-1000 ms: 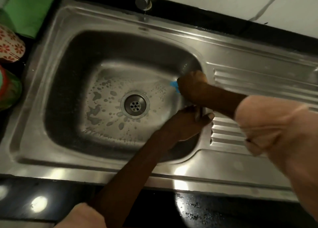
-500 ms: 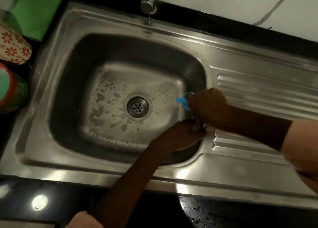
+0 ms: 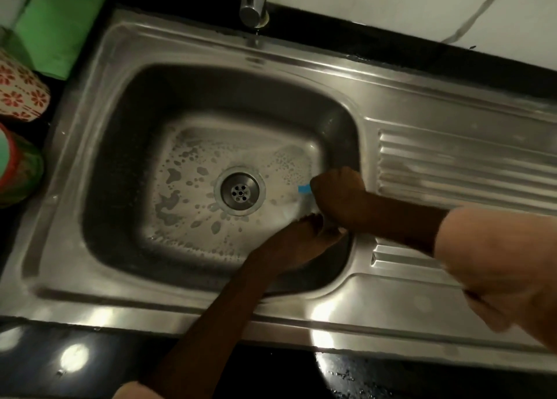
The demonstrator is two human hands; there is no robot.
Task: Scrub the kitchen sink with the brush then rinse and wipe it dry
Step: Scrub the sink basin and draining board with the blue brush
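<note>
**Brush at the basin's right wall**

Left of frame, a green cloth [image 3: 57, 22] lies on the desk [image 3: 90, 365]. At centre, the sink [image 3: 99, 296] holds suds. My left hand [image 3: 313, 233] rests flat, fingers straight. My right hand [image 3: 337, 193] grasps the brush [image 3: 303, 189], centre right.

Dim scene; glare spots on sink [image 3: 331, 314] front rim and black counter [image 3: 75, 358]; basin walls shadowed; overall soft blur.
</note>
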